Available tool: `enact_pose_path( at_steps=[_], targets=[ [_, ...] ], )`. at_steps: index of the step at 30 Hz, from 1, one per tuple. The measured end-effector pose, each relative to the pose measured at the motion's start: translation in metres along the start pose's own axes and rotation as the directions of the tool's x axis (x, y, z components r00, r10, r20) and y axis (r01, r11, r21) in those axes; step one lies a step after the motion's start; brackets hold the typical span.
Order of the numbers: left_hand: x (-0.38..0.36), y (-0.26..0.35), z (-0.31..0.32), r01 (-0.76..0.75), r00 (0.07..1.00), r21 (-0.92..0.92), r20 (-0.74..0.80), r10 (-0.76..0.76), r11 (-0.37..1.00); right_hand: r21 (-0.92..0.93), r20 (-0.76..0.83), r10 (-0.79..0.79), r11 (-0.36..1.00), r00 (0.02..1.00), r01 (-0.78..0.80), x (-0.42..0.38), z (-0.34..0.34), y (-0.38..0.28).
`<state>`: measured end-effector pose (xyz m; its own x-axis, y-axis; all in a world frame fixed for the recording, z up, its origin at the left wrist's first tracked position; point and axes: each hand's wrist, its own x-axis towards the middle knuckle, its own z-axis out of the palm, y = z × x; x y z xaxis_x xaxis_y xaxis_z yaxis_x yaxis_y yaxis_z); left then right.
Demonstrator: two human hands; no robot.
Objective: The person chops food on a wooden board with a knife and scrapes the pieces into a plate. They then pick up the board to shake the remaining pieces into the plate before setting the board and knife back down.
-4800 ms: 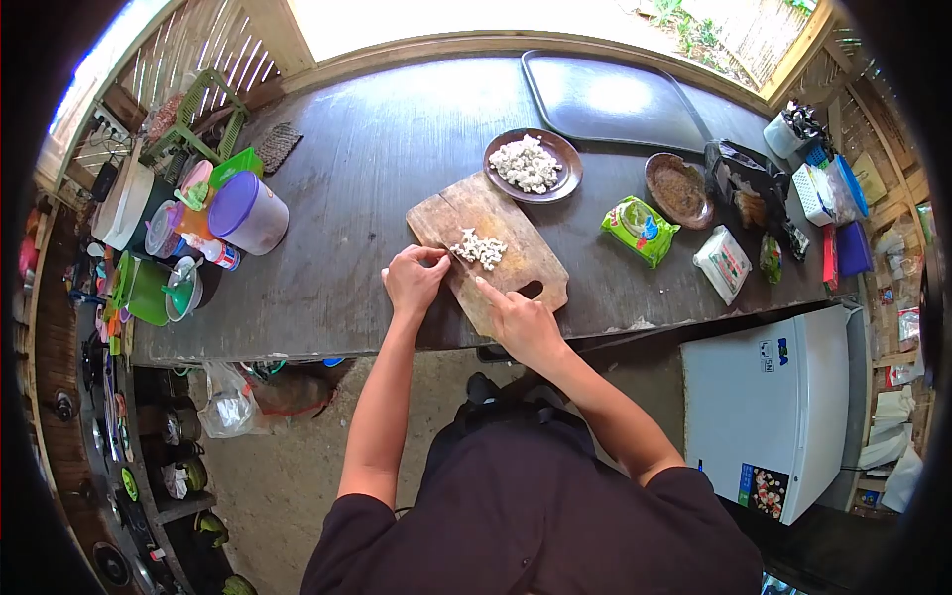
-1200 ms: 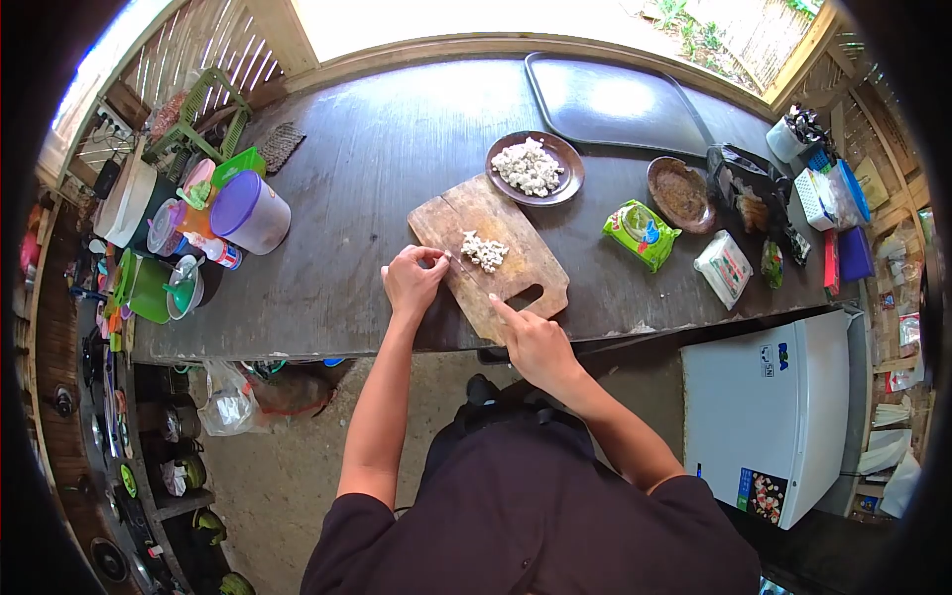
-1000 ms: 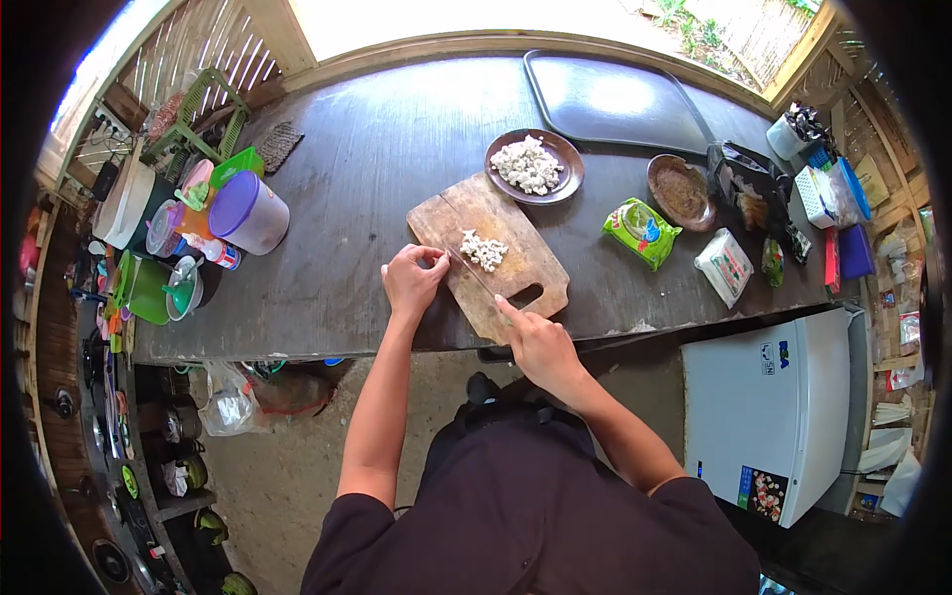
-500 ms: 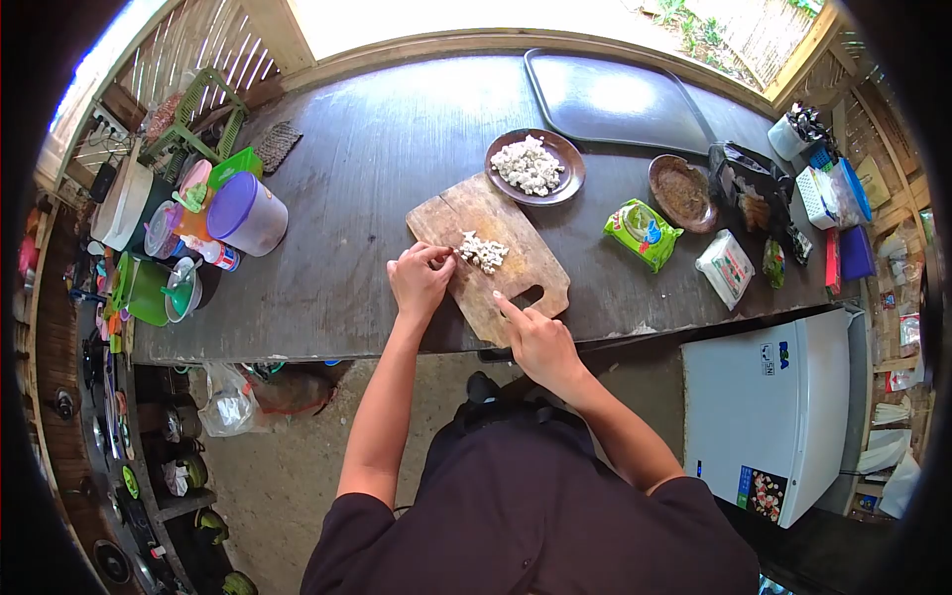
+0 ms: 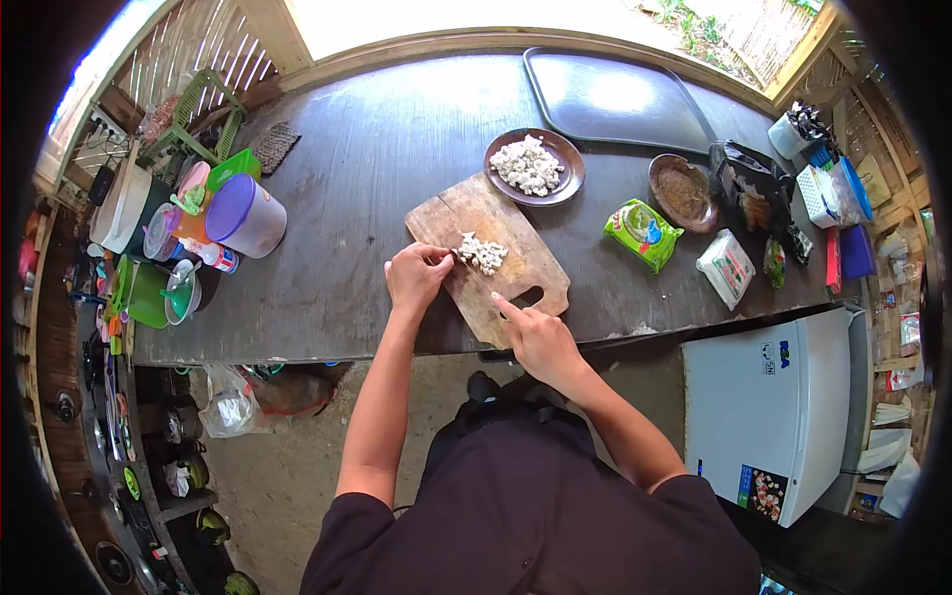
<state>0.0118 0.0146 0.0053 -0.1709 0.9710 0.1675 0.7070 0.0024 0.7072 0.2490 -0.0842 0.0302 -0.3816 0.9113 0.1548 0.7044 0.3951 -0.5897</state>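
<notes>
A worn wooden cutting board point(image 5: 466, 210) lies aslant at the table's front edge, with a small heap of chopped white pieces point(image 5: 482, 254) in its middle. At the board's left edge, my left hand point(image 5: 416, 278) is closed in a pinch beside the heap; whatever the fingertips hold is too small to make out. My right hand point(image 5: 543, 345) is over the near end by the handle hole, index finger stretched forward and the other fingers curled under. What it grips is hidden. Touching the board's far end is a brown plate point(image 5: 572, 178) with more white pieces point(image 5: 527, 166).
A green packet point(image 5: 643, 234), a white packet point(image 5: 726, 269), a brown dish point(image 5: 682, 193) and a black plastic bag point(image 5: 746, 183) lie to the right. A black tray point(image 5: 615, 94) is at the back. Purple-lidded tub point(image 5: 248, 216) and other containers crowd the left. A white freezer point(image 5: 744, 397) stands front right.
Almost nothing differs. My left hand has shifted very slightly beside the heap; my right hand, the board and the plate look the same.
</notes>
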Motion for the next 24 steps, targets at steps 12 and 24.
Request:
enact_pose_path(
  at_steps=[12, 24],
  targets=[
    [-0.001, 0.005, 0.0, -0.006, 1.0, 0.094, -0.024, 0.008, 0.996, -0.101, 0.016, 0.019, 0.995, 1.0, -0.018, 0.022, 0.003, -0.008],
    [-0.001, -0.007, 0.008, -0.008, 1.0, 0.05, -0.01, 0.009, 0.999, -0.055, 0.005, 0.115, 0.992, 0.993, -0.114, 0.0, -0.006, -0.009]
  ],
)
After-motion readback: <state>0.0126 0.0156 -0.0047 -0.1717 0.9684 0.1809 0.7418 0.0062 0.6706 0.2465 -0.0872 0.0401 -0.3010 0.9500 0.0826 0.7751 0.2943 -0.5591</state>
